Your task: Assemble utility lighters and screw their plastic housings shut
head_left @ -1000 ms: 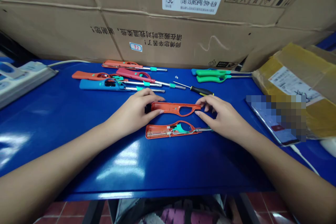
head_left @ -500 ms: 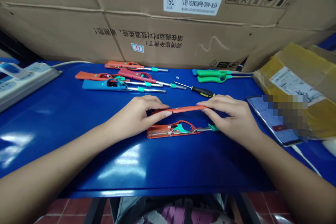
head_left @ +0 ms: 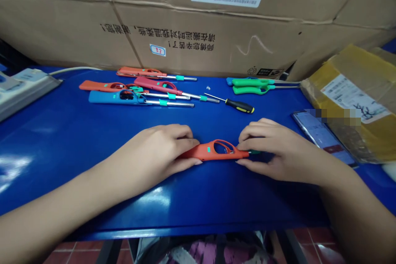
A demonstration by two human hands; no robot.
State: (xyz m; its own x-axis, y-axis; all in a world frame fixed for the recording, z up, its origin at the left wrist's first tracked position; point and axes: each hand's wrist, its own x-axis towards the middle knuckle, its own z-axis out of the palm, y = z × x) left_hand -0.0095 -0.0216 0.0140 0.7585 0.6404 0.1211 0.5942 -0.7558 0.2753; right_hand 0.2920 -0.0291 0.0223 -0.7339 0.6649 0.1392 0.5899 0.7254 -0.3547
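An orange long-neck lighter [head_left: 216, 151] lies on the blue table [head_left: 77, 140], its two shell halves together. My left hand [head_left: 161, 148] is closed round its handle end. My right hand [head_left: 278, 148] pinches the other end, where a teal collar and the metal neck start; the neck is hidden under my fingers. A black and yellow screwdriver [head_left: 238, 106] lies just behind my hands.
Several orange, pink and blue lighters [head_left: 139, 90] lie at the back left, two green lighters [head_left: 256, 86] at the back right. A big cardboard box [head_left: 198, 20] walls the back. A phone [head_left: 321, 136] and a yellow parcel [head_left: 355, 99] sit right, a power strip [head_left: 21, 90] left.
The orange cover half, held flat behind the open lighter body, was turned over and brought down onto it. Both hands moved nearer to me with it.
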